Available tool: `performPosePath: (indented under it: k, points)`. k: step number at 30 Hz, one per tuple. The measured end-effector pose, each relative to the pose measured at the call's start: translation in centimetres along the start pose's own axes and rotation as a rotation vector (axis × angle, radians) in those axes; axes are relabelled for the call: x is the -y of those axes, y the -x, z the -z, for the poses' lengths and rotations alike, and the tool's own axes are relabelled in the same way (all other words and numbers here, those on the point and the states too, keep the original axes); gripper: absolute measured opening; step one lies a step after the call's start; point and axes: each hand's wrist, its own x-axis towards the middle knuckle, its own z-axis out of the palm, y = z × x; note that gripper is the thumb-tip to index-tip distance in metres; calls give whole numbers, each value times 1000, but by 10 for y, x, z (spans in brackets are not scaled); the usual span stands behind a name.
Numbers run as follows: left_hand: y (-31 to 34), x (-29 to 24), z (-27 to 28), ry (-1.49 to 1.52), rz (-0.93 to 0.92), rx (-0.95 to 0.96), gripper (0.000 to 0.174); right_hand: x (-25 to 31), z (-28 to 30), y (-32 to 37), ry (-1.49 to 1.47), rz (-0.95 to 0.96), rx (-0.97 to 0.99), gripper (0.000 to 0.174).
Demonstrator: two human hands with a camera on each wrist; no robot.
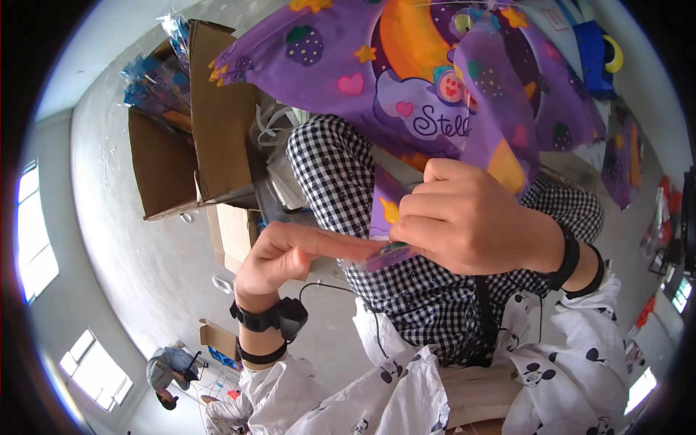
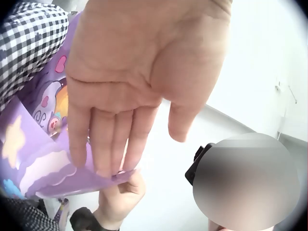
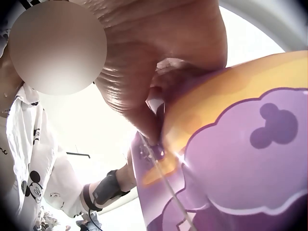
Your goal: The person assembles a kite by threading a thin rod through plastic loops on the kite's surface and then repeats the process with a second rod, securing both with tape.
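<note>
A glossy purple plastic sheet (image 1: 326, 80), printed with a moon, stars, hearts and lettering, spreads over checked-trousered legs. My right hand (image 1: 464, 221) pinches a narrow folded part of it between thumb and curled fingers, seen close up in the right wrist view. A thin pale strand (image 3: 168, 185) runs down from those fingertips across the print. My left hand (image 1: 279, 254) points toward the same part, its fingers straight and their tips at the purple edge. In the left wrist view, the left palm (image 2: 139, 82) faces the camera with the thumb apart.
At the left stands an open cardboard box (image 1: 225, 116) with clear-wrapped blue packets (image 1: 156, 80). A blue tape dispenser (image 1: 594, 61) sits at the upper right, near another purple printed piece (image 1: 622, 156). A person (image 1: 170, 373) is in the background at lower left.
</note>
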Motion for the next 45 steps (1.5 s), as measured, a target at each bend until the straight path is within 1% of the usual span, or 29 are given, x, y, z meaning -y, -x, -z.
performPosePath:
  k: [1,2,4,5,8,11,17,20,23,26,29,32,35,38,41,42,44,45]
  points:
    - [0,2,-2,-3,-4,-70,35,-1,-1,0,39,5,-24,11]
    - [-2,7,-2,-24,2,-100,34,-2,-2,0,75,11,-47,11]
    - [-4,17,-1,-67,12,-162,32,-4,-1,0,85,10,-34,11]
    - [-6,18,-4,-140,6,-185,32,-4,-1,0,90,10,-27,11]
    - [-6,21,-2,-71,2,-168,20,-4,-3,-1,107,8,-39,11]
    - [-6,15,-7,-159,20,-213,19,-5,-3,0,107,3,-34,12]
    - [-10,7,-16,-301,-10,-267,17,-5,-3,0,159,12,-30,12]
    - [-10,3,-19,-430,-23,-275,15,-5,-4,1,177,18,-3,13]
    - [-8,3,-20,-614,-76,-273,12,-6,-5,1,188,17,7,14]
    - [-8,-1,-29,-738,-65,-322,13,-6,-6,1,192,21,22,14]
    - [-9,-4,-43,-909,-111,-370,11,-7,-7,2,151,21,35,10]
    - [-9,2,-51,-1032,-147,-429,10,-7,-7,2,229,20,54,14]
    - [-13,11,-53,-1109,-181,-441,12,-8,-10,1,248,28,-2,14]
    - [-18,16,-55,-1098,-165,-481,15,-12,-9,0,252,7,4,12]
    - [-22,19,-61,-1137,-206,-535,13,-16,-8,3,199,-9,-26,9]
    - [-22,16,-64,-1088,-103,-561,12,-17,-10,4,209,-12,-56,9]
    - [-24,15,-66,-1116,-69,-558,9,-14,-1,5,244,-18,8,8]
    - [-24,17,-62,-1146,-117,-576,8,-12,-4,5,261,-27,-138,9]
